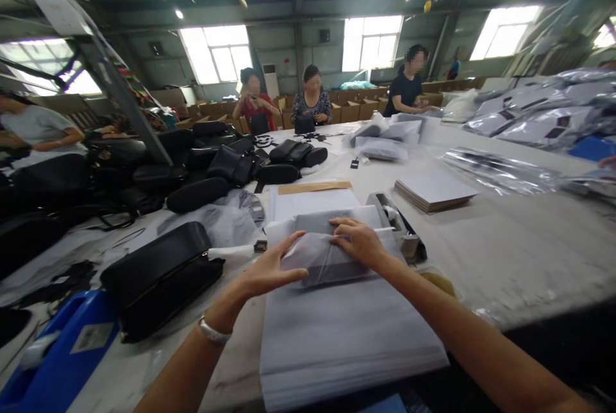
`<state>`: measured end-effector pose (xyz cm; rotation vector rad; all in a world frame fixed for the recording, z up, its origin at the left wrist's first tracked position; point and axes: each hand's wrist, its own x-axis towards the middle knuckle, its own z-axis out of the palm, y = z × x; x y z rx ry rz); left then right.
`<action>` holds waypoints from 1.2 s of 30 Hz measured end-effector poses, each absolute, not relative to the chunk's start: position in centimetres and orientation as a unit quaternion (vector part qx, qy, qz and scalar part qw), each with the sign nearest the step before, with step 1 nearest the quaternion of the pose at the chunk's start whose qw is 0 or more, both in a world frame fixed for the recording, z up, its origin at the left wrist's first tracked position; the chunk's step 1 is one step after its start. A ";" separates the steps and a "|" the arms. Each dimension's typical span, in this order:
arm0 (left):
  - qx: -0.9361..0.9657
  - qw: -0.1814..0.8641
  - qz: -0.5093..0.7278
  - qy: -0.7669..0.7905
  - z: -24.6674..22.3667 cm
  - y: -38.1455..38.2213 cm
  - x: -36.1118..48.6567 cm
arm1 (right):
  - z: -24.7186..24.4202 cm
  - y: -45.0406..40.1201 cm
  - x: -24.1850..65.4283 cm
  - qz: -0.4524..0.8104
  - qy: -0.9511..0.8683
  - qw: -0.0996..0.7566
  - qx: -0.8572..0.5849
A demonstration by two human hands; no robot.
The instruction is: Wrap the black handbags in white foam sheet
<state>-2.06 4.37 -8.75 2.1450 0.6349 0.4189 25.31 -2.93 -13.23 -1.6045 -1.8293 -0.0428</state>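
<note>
While the right hand (356, 243) rests its bent fingers on top of the parcel (327, 267), the left hand (274, 265) frames the left end, thumb and fingers spread apart. Whether the right fingertips pinch the paper or only press it, I cannot tell. The parcel lies between the hands, on the paper stack (346, 342), with something darker showing dimly through its wrapping. Folding the wrapping closed looks like the step in hand. From here, the next move seems to call for the right hand to keep the top flat while the left gathers the loose end and tucks it snugly. A black bag (161, 272) sits to the left, near the blue dispenser (91, 339).
</note>
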 end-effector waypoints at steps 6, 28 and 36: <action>0.805 0.316 0.318 0.389 -12.4 4.4 0.2 | -13.3 -3.1 25.4 -0.004 -0.679 0.357 -0.641; 0.949 -0.009 0.169 0.266 -14.5 0.2 5.8 | -13.6 -2.5 26.6 -0.062 -0.702 0.337 -0.625; 0.944 -0.010 0.140 0.300 -14.3 0.9 5.3 | -13.1 -8.5 35.5 -0.161 -0.526 0.393 -0.737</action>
